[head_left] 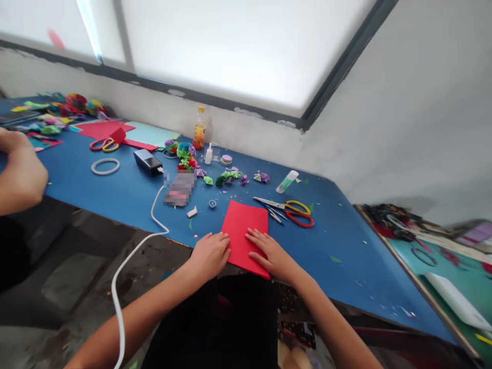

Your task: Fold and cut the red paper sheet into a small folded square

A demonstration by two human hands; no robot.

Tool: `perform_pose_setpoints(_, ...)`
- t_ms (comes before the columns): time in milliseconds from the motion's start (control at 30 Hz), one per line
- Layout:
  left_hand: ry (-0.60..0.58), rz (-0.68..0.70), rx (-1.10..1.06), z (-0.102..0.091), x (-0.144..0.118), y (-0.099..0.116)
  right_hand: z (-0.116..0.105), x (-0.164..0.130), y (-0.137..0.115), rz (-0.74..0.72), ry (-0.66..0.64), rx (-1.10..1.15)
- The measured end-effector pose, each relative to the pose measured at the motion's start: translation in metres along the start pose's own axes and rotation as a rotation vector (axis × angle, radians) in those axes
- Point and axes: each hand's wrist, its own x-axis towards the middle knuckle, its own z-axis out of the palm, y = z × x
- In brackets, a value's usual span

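Note:
A red folded sheet of paper lies at the near edge of the blue table, its lower corner reaching past the edge. My left hand rests along the paper's left side, with its fingertips touching that edge and the thumb hidden. Flat on the right part of the sheet lies my right hand, fingers spread. Just beyond the paper's upper right corner are scissors with yellow and red handles, blades partly apart. Several pens sit beside them, between the scissors and the paper.
A glue stick, small bottle cap, eraser and paper flowers are on the table. A white cable runs from a black device over the edge. Another person's hand is at left.

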Motion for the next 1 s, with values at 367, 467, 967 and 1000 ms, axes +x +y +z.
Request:
perform_pose_setpoints(367,-0.089,-0.095,0.172,0.019,0.058,0.066,0.005,-0.045,0.019,0.150,0.255,-0.088)
perform_pose_setpoints(467,-0.086,-0.107,0.174,0.022,0.065,0.076,-0.001,-0.034,0.015,0.161,0.310,-0.030)
perform_pose_setpoints(967,-0.071,-0.188,0.206,0.023,0.059,0.084,-0.017,0.035,0.035,0.532,0.337,-0.088)
perform_pose_setpoints(1000,-0.069,-0.191,0.210,0.024,0.059,0.084,-0.019,0.042,0.037,0.552,0.348,-0.097)
